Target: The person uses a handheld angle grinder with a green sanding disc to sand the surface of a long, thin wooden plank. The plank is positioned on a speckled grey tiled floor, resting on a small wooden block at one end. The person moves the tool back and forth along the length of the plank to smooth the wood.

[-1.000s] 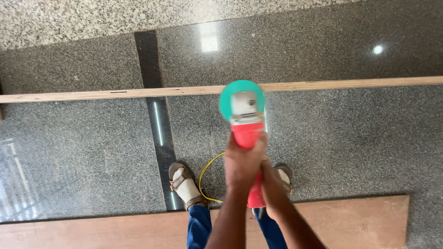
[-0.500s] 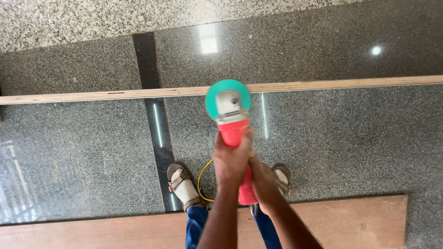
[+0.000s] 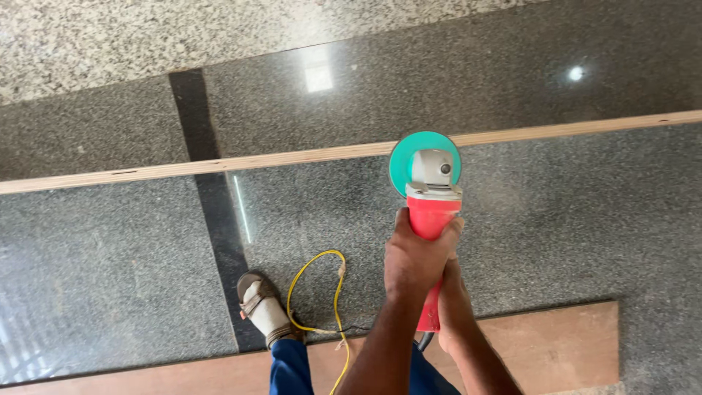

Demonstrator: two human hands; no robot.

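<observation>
A red angle grinder (image 3: 431,212) with a grey head and a round green disc (image 3: 401,157) hangs over the edge of a long thin wooden strip (image 3: 219,164) lying across the polished granite floor. My left hand (image 3: 413,256) wraps the front of the red body from above. Behind it, my right hand (image 3: 455,307) grips the rear of the handle, partly hidden by the left forearm. The disc sits at the strip's near edge; contact cannot be judged.
A yellow cord (image 3: 322,292) loops on the floor by my sandalled left foot (image 3: 263,311). A reddish-brown wooden board (image 3: 556,347) lies along the bottom. A black inlay stripe (image 3: 212,212) runs across the granite.
The grinder and both hands shifted slightly left along the strip, then came back to the right. The view has shifted, and the yellow cord loop is more exposed.
</observation>
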